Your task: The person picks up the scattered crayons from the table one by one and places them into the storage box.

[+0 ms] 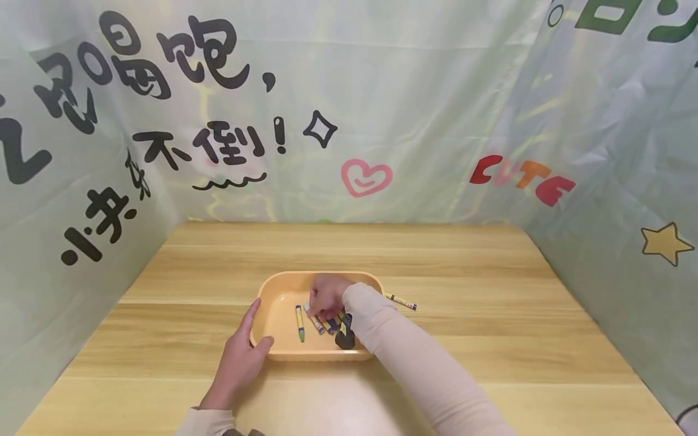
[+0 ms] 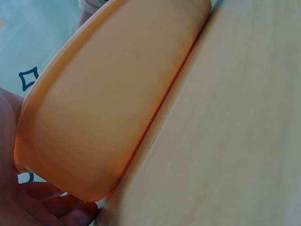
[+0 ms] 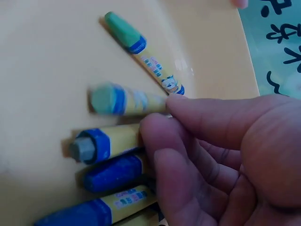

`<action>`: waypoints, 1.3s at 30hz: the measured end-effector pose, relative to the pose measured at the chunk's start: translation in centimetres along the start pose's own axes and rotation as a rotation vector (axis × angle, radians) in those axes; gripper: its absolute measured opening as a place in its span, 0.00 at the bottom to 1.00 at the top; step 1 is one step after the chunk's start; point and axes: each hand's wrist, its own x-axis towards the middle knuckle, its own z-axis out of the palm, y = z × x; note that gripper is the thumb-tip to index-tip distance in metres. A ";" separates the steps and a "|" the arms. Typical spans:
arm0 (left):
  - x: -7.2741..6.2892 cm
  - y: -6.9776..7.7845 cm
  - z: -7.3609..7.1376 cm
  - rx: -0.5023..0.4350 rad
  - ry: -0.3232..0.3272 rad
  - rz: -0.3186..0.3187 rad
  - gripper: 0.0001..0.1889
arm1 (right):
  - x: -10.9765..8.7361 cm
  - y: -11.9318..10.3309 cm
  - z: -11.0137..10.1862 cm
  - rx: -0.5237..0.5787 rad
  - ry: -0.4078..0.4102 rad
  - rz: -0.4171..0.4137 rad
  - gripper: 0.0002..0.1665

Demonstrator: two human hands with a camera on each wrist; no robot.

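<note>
A peach-orange plastic tray (image 1: 322, 355) holds several crayons with yellow wrappers. My left hand (image 1: 243, 357) grips its left end, thumb at the near rim; in the left wrist view, fingers (image 2: 66, 207) curl about the tray's end. Inside the tray, my right hand (image 1: 329, 295) pinches a pale green crayon (image 3: 134, 102), slightly blurred, between thumb and forefinger. Below it in the right wrist view lie a grey-tipped crayon (image 3: 101, 146), a blue crayon (image 3: 113, 173) and a darker blue crayon (image 3: 89, 213). A brighter green crayon (image 1: 300, 324) lies apart, to the left.
Another crayon (image 1: 402, 301) lies on the wooden table (image 1: 463, 272), just outside the tray's right end. A black device (image 1: 345, 336) is by the right wrist, covering part of the tray. Printed cloth (image 1: 414, 109) surrounds the table at the back and sides.
</note>
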 end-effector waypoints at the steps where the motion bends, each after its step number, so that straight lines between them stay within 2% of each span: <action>1: 0.0 0.0 0.0 -0.001 0.001 -0.001 0.41 | 0.0 0.0 0.0 -0.010 0.004 0.000 0.11; 6: -0.2 0.0 0.0 -0.006 -0.016 -0.008 0.41 | -0.2 0.0 0.0 -0.038 0.013 -0.017 0.10; 10: -0.1 0.1 -0.1 0.001 -0.015 -0.001 0.41 | -0.6 -0.2 -1.0 -0.063 0.021 -0.065 0.08; 17: -0.1 0.2 0.0 -0.026 -0.029 -0.011 0.41 | -1.6 -0.6 -3.8 -0.068 0.043 -0.136 0.06; 23: 0.0 0.1 0.1 -0.043 -0.027 -0.010 0.41 | -3.0 0.1 -6.6 -0.040 0.089 -0.194 0.06; 26: 0.0 0.0 0.2 -0.041 -0.025 -0.016 0.41 | -3.4 1.2 -7.9 0.010 0.142 -0.221 0.07; 29: -0.1 -0.1 0.2 -0.042 -0.027 -0.023 0.42 | -3.7 2.8 -9.0 0.046 0.233 -0.232 0.08; 34: 0.0 0.0 0.2 -0.043 -0.030 -0.025 0.42 | -4.2 6.4 -10.8 0.008 0.357 -0.175 0.07; 37: 0.1 0.1 0.1 -0.038 -0.023 -0.019 0.42 | -4.4 8.7 -11.4 -0.040 0.355 -0.115 0.06; 39: 0.1 0.1 0.1 -0.038 -0.021 -0.017 0.41 | -4.5 10.2 -11.5 -0.051 0.313 -0.069 0.04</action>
